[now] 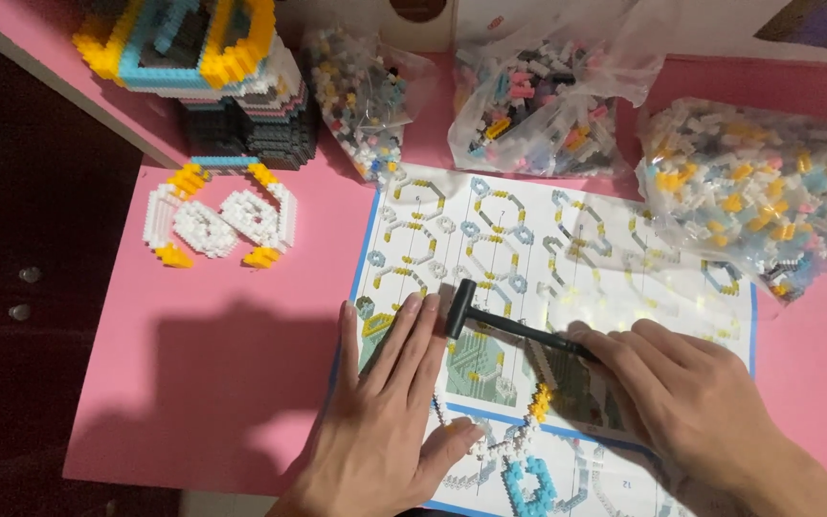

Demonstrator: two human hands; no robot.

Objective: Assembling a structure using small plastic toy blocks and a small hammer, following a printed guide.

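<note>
**Hands, hammer and block strip on the instruction sheet**

Your right hand point(686, 397) is closed around the handle of a small black hammer point(490, 323), whose head lies at about 10 o'clock from that hand, just beside your left fingertips point(415, 308). Your left hand point(385, 402) lies flat and open, palm down, gripping nothing; its thumb touches a partly built strip of white, yellow and blue blocks point(519, 445) lying between your two hands. All of this rests on the instruction sheet point(528, 249), spread on the pink bench point(222, 354).

At 12 o'clock from the sheet stand two clear bags of loose blocks point(366, 96) point(538, 101); a third bag point(748, 187) lies at 2 o'clock, overlapping the sheet's corner. At 10 o'clock lies a flat white and yellow block piece point(222, 222), and beyond it, near the bench's far left edge, a taller stacked block model point(208, 72) in dark, white, blue and yellow.
</note>
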